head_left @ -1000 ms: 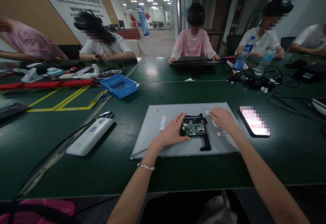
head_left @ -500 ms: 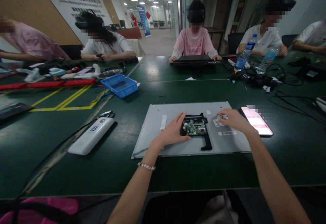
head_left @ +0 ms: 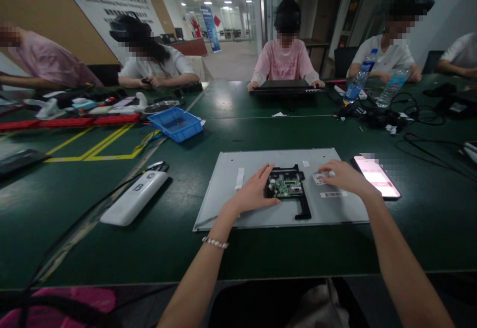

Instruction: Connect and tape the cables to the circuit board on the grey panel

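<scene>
A flat grey metal panel [head_left: 212,194] lies on the table in front of me. On its middle sits a black bracket [head_left: 303,208] carrying a green circuit board [head_left: 286,187]. My left hand [head_left: 253,189] spans the bracket's left end, fingers at its far side and thumb at its near side, holding it against the panel. Above the panel's right part, near a white label [head_left: 319,179], is my right hand [head_left: 345,175], its fingertips pinched together. Something small and pale shows at those fingertips, too small to name.
A lit phone [head_left: 376,176] lies right of the panel, a white power bank [head_left: 136,196] with a cable to its left. Farther back are a blue basket [head_left: 177,124], water bottles [head_left: 359,79] and tangled black cables. Across the table, a person holds a black flat device [head_left: 286,88].
My right hand has shifted slightly to the right, and its fingers have turned a little. My left hand stays on the bracket. The panel keeps its place.
</scene>
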Demonstrator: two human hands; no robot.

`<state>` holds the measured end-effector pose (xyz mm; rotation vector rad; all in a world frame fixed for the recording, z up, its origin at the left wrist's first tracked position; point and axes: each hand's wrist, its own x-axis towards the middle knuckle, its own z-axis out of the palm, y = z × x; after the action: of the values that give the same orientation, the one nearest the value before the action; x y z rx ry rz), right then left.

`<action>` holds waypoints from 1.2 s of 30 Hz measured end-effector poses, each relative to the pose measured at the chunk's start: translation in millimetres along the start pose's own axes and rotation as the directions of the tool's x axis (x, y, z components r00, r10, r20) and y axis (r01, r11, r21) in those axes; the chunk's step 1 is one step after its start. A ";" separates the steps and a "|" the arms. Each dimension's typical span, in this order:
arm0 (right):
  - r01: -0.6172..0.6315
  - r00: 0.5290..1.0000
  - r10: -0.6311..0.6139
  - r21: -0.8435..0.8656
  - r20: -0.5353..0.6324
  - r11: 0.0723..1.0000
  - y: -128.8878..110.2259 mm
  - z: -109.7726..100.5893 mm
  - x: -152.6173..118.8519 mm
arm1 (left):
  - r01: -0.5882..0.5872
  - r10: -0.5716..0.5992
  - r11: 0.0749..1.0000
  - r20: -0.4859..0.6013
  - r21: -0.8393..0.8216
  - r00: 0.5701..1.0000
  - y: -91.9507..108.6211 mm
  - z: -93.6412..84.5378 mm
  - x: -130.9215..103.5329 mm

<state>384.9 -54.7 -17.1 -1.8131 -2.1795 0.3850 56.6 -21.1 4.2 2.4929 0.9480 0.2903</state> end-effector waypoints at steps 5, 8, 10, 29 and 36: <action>-0.005 0.998 0.004 -0.020 -0.066 1.000 -5.0 -2.3 -0.1 | 0.020 -0.020 1.000 -0.001 -0.002 1.000 0.2 -0.1 -0.7; 0.019 0.987 -0.028 -0.055 -0.160 0.998 -13.3 -0.4 4.1 | 0.017 -0.017 1.000 0.007 0.000 1.000 0.9 -0.9 -0.6; 0.052 0.982 -0.066 -0.084 -0.179 0.995 -18.2 3.5 9.2 | 0.017 -0.017 1.000 0.007 -0.002 1.000 1.3 -1.3 -0.3; -0.024 0.964 -0.037 -0.225 -0.264 0.974 -32.8 26.9 32.7 | -0.009 0.009 1.000 -0.008 -0.009 1.000 -1.0 1.3 1.2; -0.005 0.964 -0.044 -0.181 -0.262 0.983 -59.8 18.2 37.2 | 0.005 -0.005 1.000 -0.012 0.004 1.000 -3.3 3.3 0.7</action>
<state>317.2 -29.1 -9.7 -1.8117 -2.0986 -0.0618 56.4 -19.6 -0.2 2.4943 0.9602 0.3024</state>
